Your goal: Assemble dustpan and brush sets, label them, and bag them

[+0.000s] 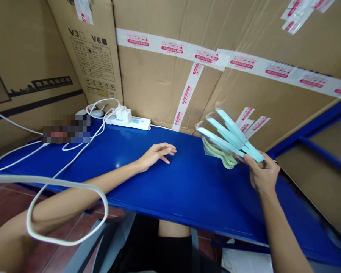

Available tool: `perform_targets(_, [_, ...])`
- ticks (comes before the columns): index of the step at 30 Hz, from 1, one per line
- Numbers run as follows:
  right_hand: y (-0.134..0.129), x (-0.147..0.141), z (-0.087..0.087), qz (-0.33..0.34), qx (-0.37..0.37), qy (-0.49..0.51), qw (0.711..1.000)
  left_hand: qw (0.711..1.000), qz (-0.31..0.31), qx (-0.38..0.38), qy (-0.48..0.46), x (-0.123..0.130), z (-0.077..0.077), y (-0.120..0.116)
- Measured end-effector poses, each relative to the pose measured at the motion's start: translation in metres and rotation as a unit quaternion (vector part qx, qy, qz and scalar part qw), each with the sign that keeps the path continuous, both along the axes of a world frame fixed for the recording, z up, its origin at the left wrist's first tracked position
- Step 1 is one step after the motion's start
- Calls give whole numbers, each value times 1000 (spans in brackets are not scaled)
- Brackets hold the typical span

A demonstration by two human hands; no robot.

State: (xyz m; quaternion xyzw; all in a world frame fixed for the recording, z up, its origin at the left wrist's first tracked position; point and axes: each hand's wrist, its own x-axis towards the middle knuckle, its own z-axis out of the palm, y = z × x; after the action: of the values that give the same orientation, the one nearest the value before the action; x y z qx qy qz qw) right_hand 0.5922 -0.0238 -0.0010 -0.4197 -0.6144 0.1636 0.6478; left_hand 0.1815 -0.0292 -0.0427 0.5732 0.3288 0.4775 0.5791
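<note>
My right hand (263, 172) is closed on one end of several flat light-blue strips (233, 134) in clear plastic wrappers. The strips fan out toward the upper left, above the table's right side. Below them, a clear bag with pale green folded strips (223, 153) lies on the blue table (159, 182); I cannot tell whether the right hand touches it. My left hand (157, 155) hovers at or just above the table's middle, fingers loosely curved and apart, with nothing in it.
A white power strip (129, 120) with plugged-in adapters stands along the back edge. White cables (71, 155) run over the left side, one looping across my left forearm. A blurred-out object (66, 131) lies far left. Taped cardboard (165, 76) walls the back; a blue frame bar (309, 129) rises at right.
</note>
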Motion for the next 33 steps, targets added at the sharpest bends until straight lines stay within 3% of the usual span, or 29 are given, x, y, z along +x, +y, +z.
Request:
perform_targets(3, [-1, -20, -10, 60, -53, 36, 996, 990, 78, 120, 12, -2, 4, -2])
perform_targets(7, [-3, -37, -21, 126, -73, -34, 989, 965, 85, 235, 75, -5, 9, -6])
perform_targets(16, [-8, -42, -18, 201, -74, 26, 976, 963, 55, 253, 75, -6, 1, -1])
perform_targets(25, [-8, -46, -26, 221, -107, 33, 969, 860, 108, 460, 191, -4, -1, -5])
perform_targets(33, [-6, -45, -23, 207, -120, 73, 968, 844, 111, 480, 210, -7, -2, -2])
